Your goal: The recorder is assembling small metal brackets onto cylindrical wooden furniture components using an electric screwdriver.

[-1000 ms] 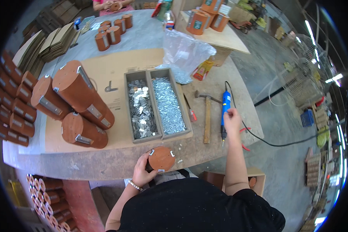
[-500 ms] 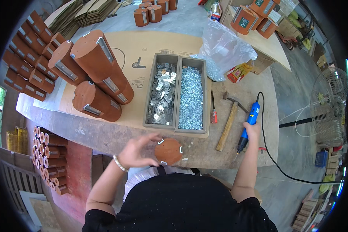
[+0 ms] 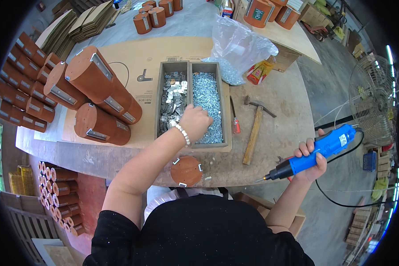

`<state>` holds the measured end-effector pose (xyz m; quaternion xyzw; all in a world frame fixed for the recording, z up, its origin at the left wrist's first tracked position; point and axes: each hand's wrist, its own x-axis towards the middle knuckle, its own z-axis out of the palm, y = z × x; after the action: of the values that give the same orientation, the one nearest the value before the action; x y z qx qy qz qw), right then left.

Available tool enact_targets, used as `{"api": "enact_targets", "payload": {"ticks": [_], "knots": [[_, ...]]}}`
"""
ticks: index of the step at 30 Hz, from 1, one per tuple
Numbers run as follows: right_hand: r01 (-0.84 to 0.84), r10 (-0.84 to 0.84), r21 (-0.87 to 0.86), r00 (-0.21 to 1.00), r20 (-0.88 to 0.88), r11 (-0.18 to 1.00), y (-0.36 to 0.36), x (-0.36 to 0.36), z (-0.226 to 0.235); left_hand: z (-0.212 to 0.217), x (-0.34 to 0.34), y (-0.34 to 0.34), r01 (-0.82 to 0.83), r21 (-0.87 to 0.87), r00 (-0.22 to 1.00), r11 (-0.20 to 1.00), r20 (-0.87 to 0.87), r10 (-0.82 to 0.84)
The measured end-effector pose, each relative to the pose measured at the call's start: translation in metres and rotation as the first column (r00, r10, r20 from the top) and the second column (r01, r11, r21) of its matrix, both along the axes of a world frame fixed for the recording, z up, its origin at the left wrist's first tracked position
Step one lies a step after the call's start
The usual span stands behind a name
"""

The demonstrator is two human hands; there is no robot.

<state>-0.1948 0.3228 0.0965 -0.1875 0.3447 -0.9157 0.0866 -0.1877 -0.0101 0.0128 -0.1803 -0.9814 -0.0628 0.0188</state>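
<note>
My left hand (image 3: 197,124) reaches into the screw side of a two-part grey box (image 3: 224,113), its fingers curled down at the heap of small silver screws (image 3: 207,91). Whatever those fingertips pinch is hidden. In the other compartment lie small flat metal pieces (image 3: 175,95). At the table's front edge, just below the left forearm, is a round reddish-brown wooden piece (image 3: 186,171) with metal clips at its rim. My right hand (image 3: 312,160) is wrapped round a blue corded electric screwdriver (image 3: 314,153), held off the table's right side with its bit pointing left.
A hammer (image 3: 253,133) and a red-handled screwdriver (image 3: 236,124) lie right of the box. Brown cylinders with metal strips (image 3: 103,125) are stacked at left. Behind the box sits a clear plastic bag (image 3: 241,44). A fan (image 3: 372,97) stands at far right; the tool's black cord hangs below.
My left hand has moved from beside the round wooden piece up into the screws, its fingers now curled. The right hand has swung the electric screwdriver outward, from bit-down to nearly level.
</note>
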Motion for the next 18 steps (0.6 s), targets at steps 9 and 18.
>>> {"api": "enact_targets", "payload": {"ticks": [9,18], "knots": [[-0.038,0.043,0.026,0.970,-0.239,0.999,-0.042,0.022,0.039,-0.006,0.006,-0.004,-0.052,0.203,0.994,0.978,-0.083,0.070],[0.077,-0.105,-0.119,0.963,-0.249,0.990,-0.077,0.024,0.063,0.010,0.020,-0.001,-0.056,0.666,0.994,0.744,-0.030,0.102]]}}
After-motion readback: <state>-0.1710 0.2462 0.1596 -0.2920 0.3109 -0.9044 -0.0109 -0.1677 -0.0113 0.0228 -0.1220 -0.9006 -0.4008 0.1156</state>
